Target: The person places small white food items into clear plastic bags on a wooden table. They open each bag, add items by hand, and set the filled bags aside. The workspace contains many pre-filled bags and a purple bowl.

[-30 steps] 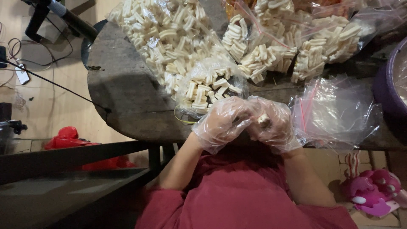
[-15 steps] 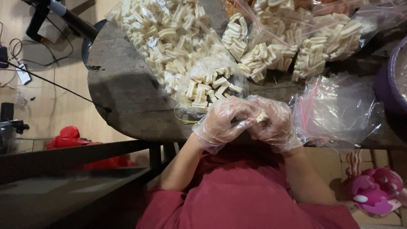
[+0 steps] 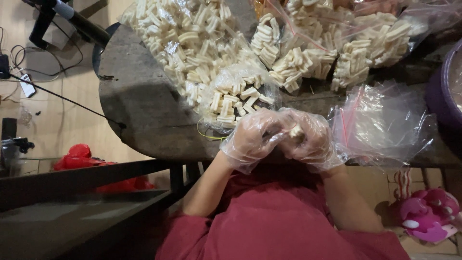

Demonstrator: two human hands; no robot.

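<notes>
- Dark, worn wood makes up the round surface (image 3: 144, 110), with a pale floor beyond its left edge where cables and a black stand lie.
- Both of my hands are in thin clear gloves, pressed together at the near edge of the surface. The left hand (image 3: 252, 139) curls over toward the right hand (image 3: 308, 142), and between their fingertips sits a small pale piece (image 3: 296, 131); both are closed on it, touching each other.
- Just beyond the hands lies a clear bag of ridged cream-coloured sticks (image 3: 192, 53), its mouth spilling toward me, with more filled bags (image 3: 332, 53) farther right.
- An empty clear bag (image 3: 385, 123) lies crumpled just to the right of my right hand; a purple tub (image 3: 445, 94) stands at the far right edge.
- I judge the step in hand to be working one piece between the fingertips. The next move would call for a light pinch so the piece does not crumble, and a short reach right.
</notes>
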